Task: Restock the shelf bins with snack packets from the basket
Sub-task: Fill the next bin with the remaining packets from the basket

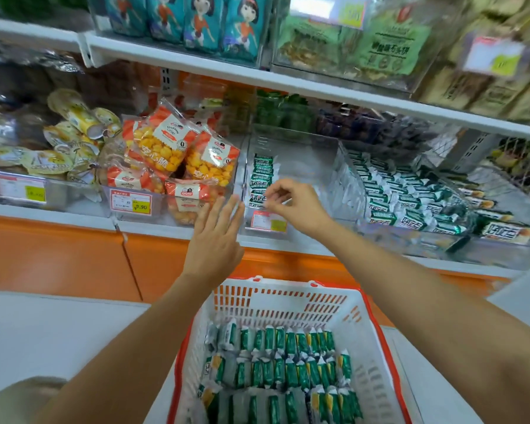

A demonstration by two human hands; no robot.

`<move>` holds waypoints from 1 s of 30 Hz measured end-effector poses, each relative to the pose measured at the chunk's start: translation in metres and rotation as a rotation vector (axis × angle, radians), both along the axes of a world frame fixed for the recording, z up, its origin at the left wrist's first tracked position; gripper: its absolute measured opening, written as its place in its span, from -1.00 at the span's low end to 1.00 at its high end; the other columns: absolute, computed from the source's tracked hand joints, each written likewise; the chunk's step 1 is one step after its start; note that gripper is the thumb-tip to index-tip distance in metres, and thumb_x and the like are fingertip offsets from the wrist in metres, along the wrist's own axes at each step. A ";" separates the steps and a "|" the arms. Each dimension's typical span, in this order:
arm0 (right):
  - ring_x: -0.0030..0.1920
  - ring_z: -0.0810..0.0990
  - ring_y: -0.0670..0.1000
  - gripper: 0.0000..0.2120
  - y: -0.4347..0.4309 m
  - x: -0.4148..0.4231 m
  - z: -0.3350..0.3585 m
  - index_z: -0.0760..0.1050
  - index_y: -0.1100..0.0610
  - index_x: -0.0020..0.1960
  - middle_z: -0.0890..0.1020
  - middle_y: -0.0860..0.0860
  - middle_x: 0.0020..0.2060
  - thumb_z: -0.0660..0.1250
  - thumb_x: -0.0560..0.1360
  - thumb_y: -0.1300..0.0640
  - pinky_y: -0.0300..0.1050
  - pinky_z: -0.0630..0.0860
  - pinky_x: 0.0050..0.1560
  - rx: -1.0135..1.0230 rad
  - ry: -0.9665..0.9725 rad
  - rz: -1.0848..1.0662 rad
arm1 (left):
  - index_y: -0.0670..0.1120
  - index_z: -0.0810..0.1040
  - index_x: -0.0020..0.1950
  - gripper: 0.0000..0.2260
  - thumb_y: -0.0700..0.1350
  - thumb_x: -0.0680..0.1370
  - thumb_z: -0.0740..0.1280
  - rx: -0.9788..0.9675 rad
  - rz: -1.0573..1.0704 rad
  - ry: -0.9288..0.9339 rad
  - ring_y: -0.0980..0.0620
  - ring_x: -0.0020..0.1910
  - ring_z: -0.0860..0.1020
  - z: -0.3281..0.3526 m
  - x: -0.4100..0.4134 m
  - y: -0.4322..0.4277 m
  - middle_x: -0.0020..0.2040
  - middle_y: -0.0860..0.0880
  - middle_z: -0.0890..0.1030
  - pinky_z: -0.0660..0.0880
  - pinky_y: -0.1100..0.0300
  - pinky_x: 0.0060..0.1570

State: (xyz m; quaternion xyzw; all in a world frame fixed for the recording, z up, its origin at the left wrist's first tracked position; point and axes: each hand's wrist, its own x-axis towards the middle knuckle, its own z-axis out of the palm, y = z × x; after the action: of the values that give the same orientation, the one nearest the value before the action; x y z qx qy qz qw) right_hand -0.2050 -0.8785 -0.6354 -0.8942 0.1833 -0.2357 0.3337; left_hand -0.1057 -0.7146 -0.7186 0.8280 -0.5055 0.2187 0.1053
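The left hand (214, 240) spreads straight fingers at the front edge of the shelf (74, 213). The right hand (291, 203) curls over the green packets (262, 175) in the clear bin (306, 157); whether it pinches one is unclear. More fill the basket (288, 304).

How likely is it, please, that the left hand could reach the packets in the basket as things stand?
Probably yes: the left hand is open and holds nothing, the basket sits open-topped just below it, and nothing covers the packets.
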 end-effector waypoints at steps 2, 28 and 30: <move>-0.20 0.54 -0.05 -0.88 0.016 -0.011 -0.010 0.59 0.17 -0.01 0.61 0.04 -0.20 0.45 0.46 0.26 -0.28 0.49 -0.12 0.032 -0.009 0.028 | -0.17 0.32 0.51 -0.30 -0.12 0.40 0.45 -0.008 0.008 0.023 -0.23 0.48 0.29 -0.007 -0.013 0.012 0.51 -0.22 0.32 0.14 -0.17 0.49; 0.08 0.58 0.10 -0.60 0.157 -0.067 -0.312 0.37 0.10 0.37 0.58 0.11 0.17 0.31 0.58 0.02 -0.11 0.46 0.00 0.355 0.957 0.173 | -0.14 -0.03 0.62 -0.35 0.02 0.56 0.04 0.237 0.075 0.652 -0.06 0.58 0.05 -0.169 -0.079 0.147 0.63 -0.05 -0.06 0.08 0.01 0.54; 0.05 0.59 0.09 -0.67 0.161 -0.061 -0.323 0.44 0.05 0.25 0.60 0.07 0.11 0.33 0.54 -0.04 -0.10 0.46 -0.02 0.332 0.960 0.169 | -0.16 0.02 0.61 -0.36 -0.01 0.56 0.08 0.216 0.065 0.667 -0.08 0.58 0.09 -0.170 -0.078 0.146 0.62 -0.08 -0.01 0.13 -0.04 0.53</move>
State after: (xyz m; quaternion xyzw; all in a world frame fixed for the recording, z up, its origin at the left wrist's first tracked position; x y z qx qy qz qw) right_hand -0.2662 -0.7176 -0.9588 -0.8482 0.2779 0.2614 0.3673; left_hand -0.1841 -0.5683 -0.8882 0.8760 -0.4367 -0.1151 0.1694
